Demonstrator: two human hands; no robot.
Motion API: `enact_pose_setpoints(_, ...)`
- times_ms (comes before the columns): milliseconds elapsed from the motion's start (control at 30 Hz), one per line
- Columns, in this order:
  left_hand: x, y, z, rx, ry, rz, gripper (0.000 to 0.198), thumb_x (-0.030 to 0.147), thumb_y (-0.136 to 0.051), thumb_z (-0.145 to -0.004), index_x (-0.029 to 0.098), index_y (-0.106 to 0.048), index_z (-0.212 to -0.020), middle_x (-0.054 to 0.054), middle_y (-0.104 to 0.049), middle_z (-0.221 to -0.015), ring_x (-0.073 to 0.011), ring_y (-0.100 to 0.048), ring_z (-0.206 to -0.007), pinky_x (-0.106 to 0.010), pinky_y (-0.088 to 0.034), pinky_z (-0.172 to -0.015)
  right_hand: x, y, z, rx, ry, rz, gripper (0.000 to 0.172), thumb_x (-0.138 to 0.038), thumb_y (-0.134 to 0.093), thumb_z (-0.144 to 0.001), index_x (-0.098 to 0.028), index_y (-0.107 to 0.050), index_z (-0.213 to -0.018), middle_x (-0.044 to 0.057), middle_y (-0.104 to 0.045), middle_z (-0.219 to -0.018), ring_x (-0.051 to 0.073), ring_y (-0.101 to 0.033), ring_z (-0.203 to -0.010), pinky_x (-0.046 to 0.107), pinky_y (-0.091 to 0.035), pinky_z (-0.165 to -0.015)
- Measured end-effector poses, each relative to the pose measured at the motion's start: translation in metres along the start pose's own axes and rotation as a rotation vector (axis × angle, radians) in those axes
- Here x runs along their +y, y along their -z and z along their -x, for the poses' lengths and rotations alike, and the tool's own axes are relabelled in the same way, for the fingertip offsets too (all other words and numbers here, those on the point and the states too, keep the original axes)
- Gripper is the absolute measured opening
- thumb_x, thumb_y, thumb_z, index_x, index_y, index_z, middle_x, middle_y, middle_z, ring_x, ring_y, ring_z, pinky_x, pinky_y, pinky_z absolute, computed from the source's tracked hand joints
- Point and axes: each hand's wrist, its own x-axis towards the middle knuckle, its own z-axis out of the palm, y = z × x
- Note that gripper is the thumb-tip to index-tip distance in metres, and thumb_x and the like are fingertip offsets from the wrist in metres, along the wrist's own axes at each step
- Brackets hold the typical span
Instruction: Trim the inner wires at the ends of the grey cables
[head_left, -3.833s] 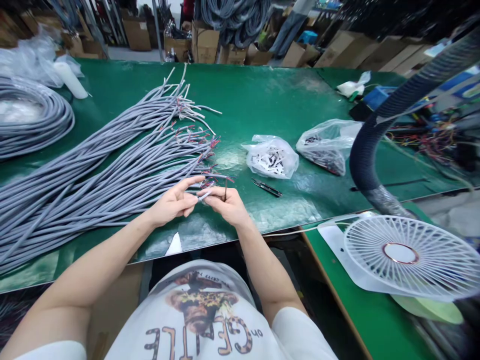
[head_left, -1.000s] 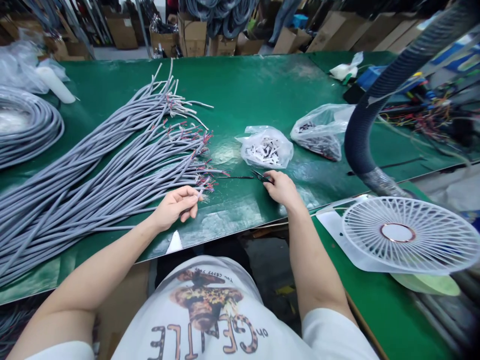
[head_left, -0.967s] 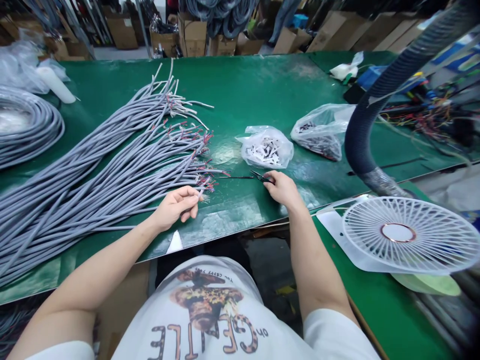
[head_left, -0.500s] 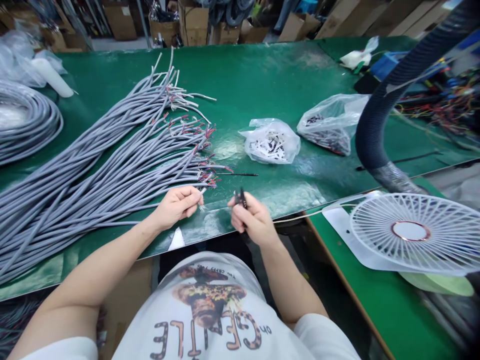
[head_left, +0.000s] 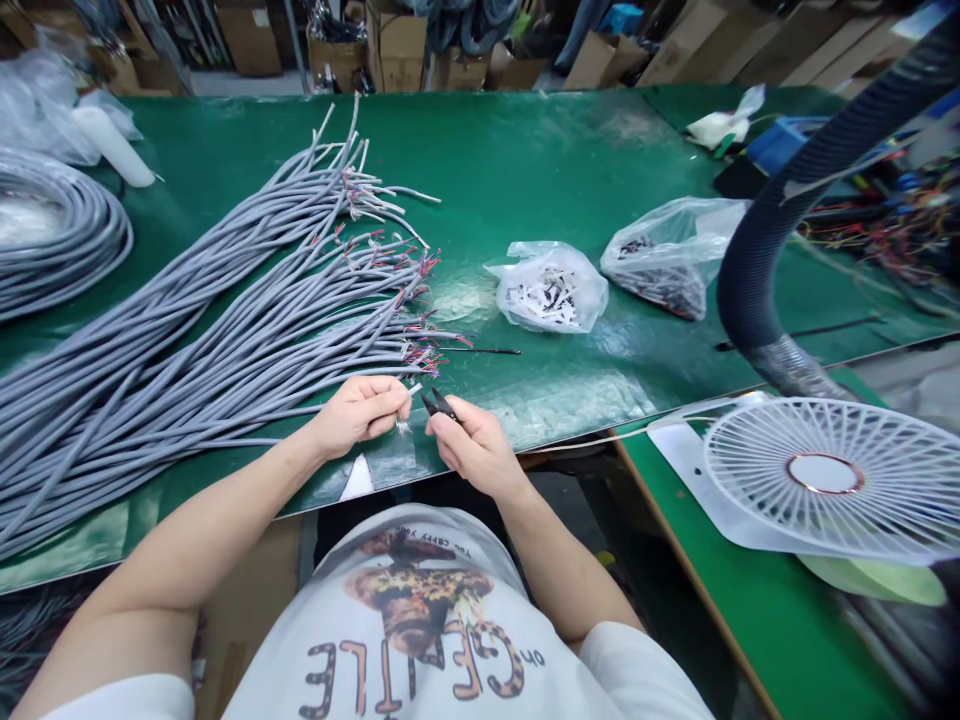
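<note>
My left hand (head_left: pixel 367 412) pinches the end of a grey cable (head_left: pixel 296 412), close to the table's front edge. A pale tip and fine whitish strands stick out past its fingers. Just to the right, my right hand (head_left: pixel 474 440) is closed around small black snips (head_left: pixel 439 404), whose blades stand apart and point at the pale tip. The handles are mostly hidden in the palm. Behind my left hand lies a large bundle of grey cables (head_left: pixel 225 300), with red and white wires bared at their right ends.
Two clear plastic bags of small parts, a nearer bag (head_left: pixel 553 288) and a farther bag (head_left: pixel 664 262), lie right of the cables. A black hose (head_left: pixel 757 270) arches down at the right. Below it is a white fan (head_left: pixel 825 475). A cable coil (head_left: pixel 97 240) sits far left.
My right hand has moved left with the snips, closer to my left hand. The snips' blades now show spread toward the pale tip. My left hand has hardly moved.
</note>
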Motion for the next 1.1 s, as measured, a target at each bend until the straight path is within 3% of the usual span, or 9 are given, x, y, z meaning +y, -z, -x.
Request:
enact_pose_setpoints(300,-0.001,0.001,-0.001,-0.017,0.008,-0.005,0.039,0.048,-0.062,-0.081,0.012,-0.054,-0.068,0.008,-0.034,-0.038,-0.0021,-0.021,-0.035,-0.018,-0.012,-0.039,0.0,-0.001,0.0,0.043,0.026,0.028,0.028,-0.04,-0.051,-0.089,-0.018,-0.05,-0.071,-0.009,-0.036,-0.045,0.004,-0.03,-0.038,0.019,-0.025,-0.039)
enact_pose_setpoints(533,0.001,-0.001,0.0,-0.011,0.033,0.001,0.04,0.05,-0.063,-0.078,0.012,-0.054,-0.068,0.009,-0.033,-0.038,-0.002,-0.02,-0.034,-0.017,-0.011,-0.038,0.008,-0.014,-0.005,0.124,0.085,-0.092,0.028,-0.04,-0.054,-0.089,-0.018,-0.052,-0.071,-0.009,-0.037,-0.043,0.005,-0.033,-0.036,0.019,-0.029,-0.039)
enact_pose_setpoints(700,-0.009,-0.01,-0.006,-0.106,0.148,-0.093,0.042,0.051,-0.063,-0.078,0.011,-0.056,-0.065,0.008,-0.036,-0.037,-0.002,-0.022,-0.035,-0.017,-0.013,-0.038,-0.017,0.002,-0.009,0.371,0.393,-0.253,0.021,-0.037,-0.05,-0.092,-0.021,-0.052,-0.078,-0.011,-0.033,-0.042,0.005,-0.032,-0.033,0.021,-0.036,-0.042)
enact_pose_setpoints(767,-0.012,-0.009,-0.008,-0.107,0.174,-0.089,0.042,0.051,-0.061,-0.079,0.011,-0.056,-0.066,0.008,-0.035,-0.036,-0.002,-0.02,-0.034,-0.017,-0.012,-0.037,-0.027,0.014,-0.009,0.422,0.48,-0.13,0.015,-0.034,-0.05,-0.092,-0.022,-0.056,-0.085,-0.01,-0.038,-0.046,0.006,-0.038,-0.036,0.022,-0.039,-0.045)
enact_pose_setpoints(833,-0.013,-0.006,-0.009,-0.081,0.175,-0.064,0.041,0.051,-0.061,-0.079,0.012,-0.055,-0.067,0.008,-0.034,-0.036,-0.002,-0.019,-0.033,-0.017,-0.011,-0.037,-0.029,0.024,-0.009,0.396,0.502,0.15,0.01,-0.029,-0.055,-0.089,-0.022,-0.061,-0.09,-0.007,-0.046,-0.053,0.007,-0.043,-0.042,0.022,-0.038,-0.046)
enact_pose_setpoints(967,-0.01,-0.002,-0.008,-0.078,0.191,-0.028,0.041,0.051,-0.061,-0.078,0.013,-0.054,-0.067,0.009,-0.033,-0.035,-0.002,-0.017,-0.032,-0.017,-0.009,-0.035,-0.015,0.036,-0.011,0.184,0.694,0.794,0.015,-0.016,-0.053,-0.087,-0.018,-0.066,-0.094,0.0,-0.059,-0.064,0.009,-0.049,-0.052,0.023,-0.038,-0.051)
enact_pose_setpoints(1100,-0.007,-0.004,-0.007,-0.103,0.209,-0.022,0.041,0.051,-0.062,-0.077,0.013,-0.053,-0.065,0.009,-0.031,-0.033,-0.0018,-0.017,-0.031,-0.017,-0.008,-0.035,-0.008,0.035,-0.016,0.088,0.959,1.15,0.023,-0.009,-0.045,-0.087,-0.013,-0.066,-0.096,0.0,-0.056,-0.058,0.011,-0.047,-0.054,0.025,-0.035,-0.054)
